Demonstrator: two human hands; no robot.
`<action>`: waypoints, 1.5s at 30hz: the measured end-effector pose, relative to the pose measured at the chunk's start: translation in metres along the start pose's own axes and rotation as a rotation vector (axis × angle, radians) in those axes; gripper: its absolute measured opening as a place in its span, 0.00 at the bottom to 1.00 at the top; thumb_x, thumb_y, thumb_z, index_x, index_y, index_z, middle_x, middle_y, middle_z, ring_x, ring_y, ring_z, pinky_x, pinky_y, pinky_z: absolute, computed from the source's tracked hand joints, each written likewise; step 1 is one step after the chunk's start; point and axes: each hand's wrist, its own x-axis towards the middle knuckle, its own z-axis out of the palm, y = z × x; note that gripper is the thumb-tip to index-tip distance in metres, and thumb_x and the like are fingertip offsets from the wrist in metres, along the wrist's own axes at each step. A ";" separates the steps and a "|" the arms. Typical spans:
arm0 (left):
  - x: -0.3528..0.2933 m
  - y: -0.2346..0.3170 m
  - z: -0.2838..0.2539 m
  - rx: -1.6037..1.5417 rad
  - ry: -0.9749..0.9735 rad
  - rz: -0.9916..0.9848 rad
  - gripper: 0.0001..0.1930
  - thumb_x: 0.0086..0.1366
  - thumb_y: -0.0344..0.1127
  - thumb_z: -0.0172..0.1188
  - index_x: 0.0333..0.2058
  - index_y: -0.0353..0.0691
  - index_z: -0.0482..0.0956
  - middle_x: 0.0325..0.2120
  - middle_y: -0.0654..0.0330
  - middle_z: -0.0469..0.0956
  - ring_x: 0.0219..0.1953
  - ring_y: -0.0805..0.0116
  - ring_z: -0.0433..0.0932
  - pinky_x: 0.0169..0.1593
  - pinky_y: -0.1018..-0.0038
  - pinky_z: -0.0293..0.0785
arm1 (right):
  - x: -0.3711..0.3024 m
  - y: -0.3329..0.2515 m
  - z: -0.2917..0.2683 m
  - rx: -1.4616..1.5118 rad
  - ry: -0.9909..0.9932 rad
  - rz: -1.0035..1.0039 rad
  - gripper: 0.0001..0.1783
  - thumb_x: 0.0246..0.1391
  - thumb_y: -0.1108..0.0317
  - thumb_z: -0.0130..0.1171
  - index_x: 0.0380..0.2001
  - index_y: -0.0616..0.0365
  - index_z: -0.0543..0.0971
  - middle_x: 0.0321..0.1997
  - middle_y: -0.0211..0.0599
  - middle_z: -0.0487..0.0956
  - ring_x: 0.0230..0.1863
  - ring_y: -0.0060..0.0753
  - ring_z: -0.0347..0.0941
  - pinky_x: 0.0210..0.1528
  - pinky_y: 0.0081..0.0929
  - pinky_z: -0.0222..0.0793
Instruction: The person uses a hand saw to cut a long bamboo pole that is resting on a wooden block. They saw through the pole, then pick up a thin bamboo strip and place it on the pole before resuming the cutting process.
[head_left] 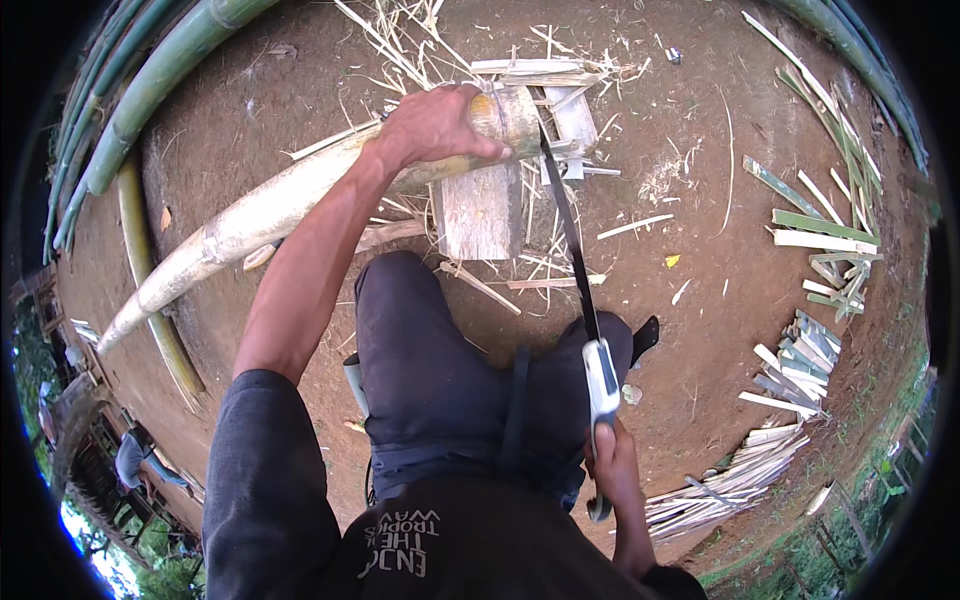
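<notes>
In the head view, the left hand [435,128] clamps down over the bamboo pole [235,220] near its thick end, thumb and fingers astride it; the pole lies across a wooden block [480,222]; the right hand [614,466] closes around the saw [600,368], blade slanting up to that end.
</notes>
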 end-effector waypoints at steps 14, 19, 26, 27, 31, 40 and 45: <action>-0.003 -0.001 -0.004 -0.028 -0.008 -0.003 0.53 0.43 0.71 0.67 0.54 0.26 0.73 0.29 0.47 0.81 0.37 0.54 0.83 0.43 0.58 0.80 | -0.028 -0.001 -0.006 0.335 -0.115 0.260 0.28 0.69 0.49 0.46 0.46 0.68 0.75 0.16 0.31 0.70 0.19 0.22 0.69 0.23 0.23 0.64; 0.003 0.007 0.000 0.026 0.045 0.027 0.52 0.44 0.72 0.66 0.53 0.27 0.74 0.31 0.45 0.81 0.39 0.51 0.83 0.47 0.54 0.79 | 0.134 -0.047 0.015 0.211 -0.131 0.044 0.32 0.69 0.42 0.41 0.34 0.65 0.74 0.10 0.32 0.66 0.11 0.29 0.67 0.16 0.30 0.62; -0.002 0.004 -0.003 -0.021 0.007 -0.006 0.50 0.45 0.68 0.68 0.54 0.27 0.74 0.34 0.43 0.82 0.41 0.49 0.83 0.47 0.54 0.79 | -0.007 0.000 0.012 0.192 0.055 0.065 0.26 0.70 0.46 0.40 0.35 0.60 0.74 0.15 0.22 0.66 0.13 0.15 0.61 0.16 0.20 0.55; -0.001 0.009 -0.008 -0.026 -0.029 -0.003 0.50 0.45 0.68 0.68 0.54 0.26 0.74 0.34 0.42 0.81 0.41 0.49 0.83 0.47 0.55 0.79 | -0.006 -0.004 0.006 0.174 0.022 0.098 0.26 0.70 0.48 0.42 0.37 0.63 0.74 0.16 0.26 0.68 0.15 0.18 0.64 0.19 0.22 0.58; 0.002 0.003 0.003 -0.009 0.086 0.053 0.51 0.44 0.68 0.68 0.55 0.27 0.73 0.32 0.46 0.82 0.40 0.51 0.83 0.46 0.55 0.79 | 0.118 -0.039 0.017 0.024 -0.045 0.054 0.31 0.69 0.45 0.42 0.35 0.68 0.74 0.18 0.44 0.71 0.18 0.43 0.70 0.25 0.40 0.65; 0.004 -0.001 -0.007 -0.059 -0.078 -0.085 0.55 0.43 0.66 0.69 0.59 0.24 0.68 0.31 0.42 0.82 0.41 0.49 0.83 0.51 0.54 0.78 | -0.029 -0.006 -0.005 0.229 -0.070 0.241 0.30 0.68 0.47 0.45 0.44 0.72 0.74 0.20 0.47 0.74 0.22 0.37 0.75 0.26 0.34 0.69; 0.008 0.012 -0.003 0.013 0.040 0.026 0.56 0.43 0.69 0.68 0.59 0.25 0.68 0.28 0.45 0.81 0.40 0.49 0.83 0.50 0.53 0.78 | 0.163 -0.026 0.035 0.069 0.017 -0.120 0.32 0.71 0.42 0.36 0.25 0.58 0.70 0.11 0.26 0.63 0.10 0.24 0.60 0.14 0.27 0.56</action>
